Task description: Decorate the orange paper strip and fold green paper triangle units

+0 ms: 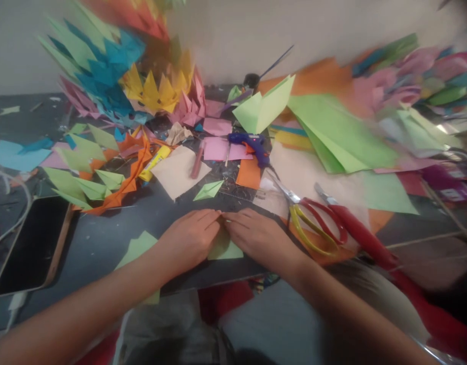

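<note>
Both my hands lie flat on a light green paper piece at the near edge of the dark table. My left hand presses its left part with fingers stretched out and together. My right hand presses the right part, fingertips meeting those of the left hand. Most of the paper is hidden under the hands. A small folded green piece lies just beyond the fingertips.
Scissors with red and yellow handles and a red-handled cutter lie to the right. A blue glue gun sits further back among coloured sheets. A phone rests at the left. Stacked colourful folded paper units rise at the back left.
</note>
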Demonstrator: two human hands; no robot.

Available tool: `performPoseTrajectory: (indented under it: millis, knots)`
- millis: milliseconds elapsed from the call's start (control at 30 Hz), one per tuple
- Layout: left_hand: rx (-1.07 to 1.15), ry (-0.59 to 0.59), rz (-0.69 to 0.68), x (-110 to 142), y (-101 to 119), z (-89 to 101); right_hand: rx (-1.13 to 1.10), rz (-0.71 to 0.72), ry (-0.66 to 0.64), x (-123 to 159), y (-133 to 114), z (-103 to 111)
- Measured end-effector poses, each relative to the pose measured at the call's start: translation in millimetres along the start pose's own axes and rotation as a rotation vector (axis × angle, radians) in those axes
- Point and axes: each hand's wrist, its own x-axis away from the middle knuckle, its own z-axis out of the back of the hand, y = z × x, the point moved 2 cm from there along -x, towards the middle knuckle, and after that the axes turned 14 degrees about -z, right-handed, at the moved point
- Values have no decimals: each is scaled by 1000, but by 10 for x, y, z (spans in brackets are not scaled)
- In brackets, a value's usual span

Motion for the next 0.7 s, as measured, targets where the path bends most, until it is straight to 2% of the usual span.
performPoseTrajectory:
  millis: [233,367,500,600,700]
  knots:
    - [-7,-68,90,-76,19,33,164,-147,-55,44,-277,193]
    - [-50,-63,99,-57,49,32,162,-192,-24,84,-296,273]
    - [-66,-79,94,-55,94,29,116,-236,46,9,-185,164]
    - [-61,-68,88,-46,117,49,139,-243,-4,-41,-129,42]
    - [9,-53,90,0,74,108,163,-272,-24,-45,-129,12]
